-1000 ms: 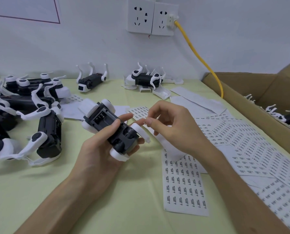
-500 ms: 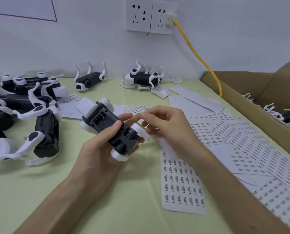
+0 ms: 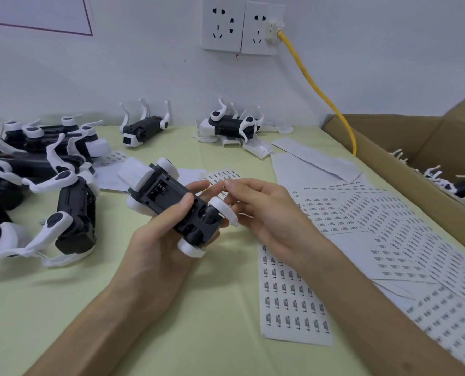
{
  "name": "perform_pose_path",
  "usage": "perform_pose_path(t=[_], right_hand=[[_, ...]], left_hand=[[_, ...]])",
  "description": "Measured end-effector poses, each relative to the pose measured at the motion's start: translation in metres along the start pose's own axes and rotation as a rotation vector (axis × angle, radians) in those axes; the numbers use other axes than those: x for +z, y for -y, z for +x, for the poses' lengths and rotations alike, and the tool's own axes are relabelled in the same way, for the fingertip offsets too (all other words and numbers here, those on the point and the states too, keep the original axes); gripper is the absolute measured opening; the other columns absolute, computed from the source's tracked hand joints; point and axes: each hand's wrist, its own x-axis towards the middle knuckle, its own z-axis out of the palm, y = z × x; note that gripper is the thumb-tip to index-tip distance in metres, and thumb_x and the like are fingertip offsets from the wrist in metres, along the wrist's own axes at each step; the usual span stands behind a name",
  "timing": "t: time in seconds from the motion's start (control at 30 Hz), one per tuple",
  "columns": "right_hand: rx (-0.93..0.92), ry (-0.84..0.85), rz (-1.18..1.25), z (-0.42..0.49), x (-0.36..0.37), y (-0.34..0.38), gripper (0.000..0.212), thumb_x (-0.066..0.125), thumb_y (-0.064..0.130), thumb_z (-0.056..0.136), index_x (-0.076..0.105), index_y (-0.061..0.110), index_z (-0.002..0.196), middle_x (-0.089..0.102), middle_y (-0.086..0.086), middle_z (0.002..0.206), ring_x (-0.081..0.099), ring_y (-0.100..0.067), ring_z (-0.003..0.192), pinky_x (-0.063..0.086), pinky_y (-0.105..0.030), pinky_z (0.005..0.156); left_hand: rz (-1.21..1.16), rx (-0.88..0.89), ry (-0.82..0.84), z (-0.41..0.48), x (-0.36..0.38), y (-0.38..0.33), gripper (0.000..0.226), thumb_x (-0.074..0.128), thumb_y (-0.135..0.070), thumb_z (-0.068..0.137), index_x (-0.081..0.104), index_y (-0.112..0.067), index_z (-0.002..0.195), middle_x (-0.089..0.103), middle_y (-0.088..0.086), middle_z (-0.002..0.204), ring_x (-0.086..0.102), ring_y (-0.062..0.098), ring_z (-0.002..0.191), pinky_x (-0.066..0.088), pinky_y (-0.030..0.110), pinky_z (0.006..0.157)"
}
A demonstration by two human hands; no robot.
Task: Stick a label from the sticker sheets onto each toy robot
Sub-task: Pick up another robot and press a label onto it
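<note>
While the left hand point(image 3: 161, 248) grips the toy robot point(image 3: 177, 204) just above the counter point(image 3: 63, 308), thumb laid across its black body, the right hand point(image 3: 264, 210) sits right by one of the round white end caps with thumb and forefinger pinched together. Honestly can't tell if a label is in that pinch, it's too small to see. The robot is chunky matte black plastic with smooth white rounded joints and a recess facing up. The sticker sheets point(image 3: 293, 302) lie flat on the pale green counter to the right, white paper, rows of tiny dark print, unreadable. More robots point(image 3: 71, 213) are piled on the left, thin curved white legs, partly cut off by the frame. The cardboard box point(image 3: 388, 158) hides most of its contents
</note>
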Motion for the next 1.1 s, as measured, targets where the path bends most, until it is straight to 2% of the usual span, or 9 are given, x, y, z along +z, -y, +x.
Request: perform_pose_path(t=[0.17,0.3,0.5,0.63,0.77,0.83,0.93,1.03,1.1], right_hand=[[-0.175,-0.158,-0.176,-0.002,0.004,-0.001,0.008,0.073,0.016,0.092,0.075,0.013,0.085,0.067,0.006,0.067,0.057,-0.009,0.06,0.05,-0.022,0.068],[-0.329,-0.268,-0.235,-0.003,0.007,-0.001,0.01,0.074,0.014,0.092,0.072,0.015,0.082,0.065,0.011,0.06,0.056,-0.004,0.054,0.048,-0.014,0.06],[-0.293,-0.294,-0.084,-0.003,0.001,0.008,0.009,0.072,0.016,0.093,0.074,0.008,0.09,0.06,0.003,0.061,0.049,-0.01,0.054,0.048,-0.021,0.063],[-0.199,-0.243,0.069,-0.004,0.001,0.012,0.015,0.064,0.016,0.097,0.077,0.01,0.093,0.058,-0.004,0.066,0.042,-0.015,0.056,0.042,-0.022,0.061],[-0.195,-0.197,0.068,-0.007,-0.002,0.017,0.018,0.066,0.019,0.095,0.076,0.01,0.106,0.064,-0.005,0.075,0.051,-0.015,0.06,0.044,-0.025,0.064],[-0.267,-0.165,-0.109,-0.008,-0.002,0.018,0.038,0.074,0.029,0.085,0.069,0.021,0.121,0.072,0.0,0.096,0.066,-0.012,0.079,0.051,-0.025,0.074],[-0.324,-0.08,-0.347,-0.007,0.0,0.014,0.081,0.082,0.037,0.071,0.044,0.036,0.142,0.066,0.009,0.125,0.065,-0.003,0.113,0.051,-0.028,0.097],[-0.331,-0.06,-0.364,-0.006,0.004,0.009,0.094,0.089,0.027,0.069,0.037,0.041,0.145,0.064,0.012,0.126,0.064,-0.004,0.115,0.05,-0.027,0.097],[-0.356,-0.079,-0.299,-0.006,0.004,0.008,0.092,0.089,0.023,0.069,0.039,0.043,0.143,0.068,0.009,0.12,0.068,-0.011,0.11,0.054,-0.029,0.094]], left_hand=[[0.033,0.0,-0.003,0.0,0.0,0.001,0.042,0.061,-0.032,0.087,0.062,-0.015,0.125,0.072,0.002,0.133,0.074,0.021,0.107,0.059,0.028,0.082],[0.078,-0.005,-0.029,0.001,-0.001,0.002,0.044,0.061,-0.036,0.087,0.061,-0.017,0.127,0.072,0.0,0.132,0.074,0.019,0.106,0.049,0.036,0.09],[0.057,0.007,-0.134,0.003,0.003,0.003,0.041,0.066,-0.044,0.08,0.063,-0.017,0.11,0.079,0.006,0.109,0.075,0.014,0.091,0.057,0.025,0.073],[0.089,0.031,-0.17,0.003,0.01,-0.001,0.04,0.06,-0.046,0.083,0.061,-0.017,0.111,0.079,0.002,0.097,0.072,0.012,0.09,0.048,0.029,0.088],[-0.034,-0.016,-0.214,0.01,0.013,-0.013,0.05,0.052,-0.051,0.093,0.062,-0.015,0.125,0.073,0.005,0.128,0.07,0.019,0.108,0.041,0.028,0.091],[-0.033,-0.051,-0.169,0.012,0.015,-0.019,0.053,0.039,-0.046,0.104,0.059,-0.01,0.138,0.069,0.006,0.136,0.063,0.022,0.129,0.039,0.031,0.1],[0.157,0.044,-0.129,0.018,0.019,-0.019,0.043,0.031,-0.032,0.112,0.057,-0.009,0.138,0.077,-0.01,0.12,0.065,0.007,0.123,0.047,0.029,0.108],[0.145,0.002,-0.09,0.027,0.03,-0.016,0.047,0.035,-0.038,0.11,0.054,-0.013,0.145,0.068,0.006,0.138,0.058,0.026,0.136,0.033,0.055,0.122],[0.148,-0.026,-0.034,0.032,0.033,-0.015,0.051,0.036,-0.043,0.108,0.053,-0.015,0.148,0.069,0.005,0.136,0.063,0.024,0.129,0.038,0.054,0.118]])
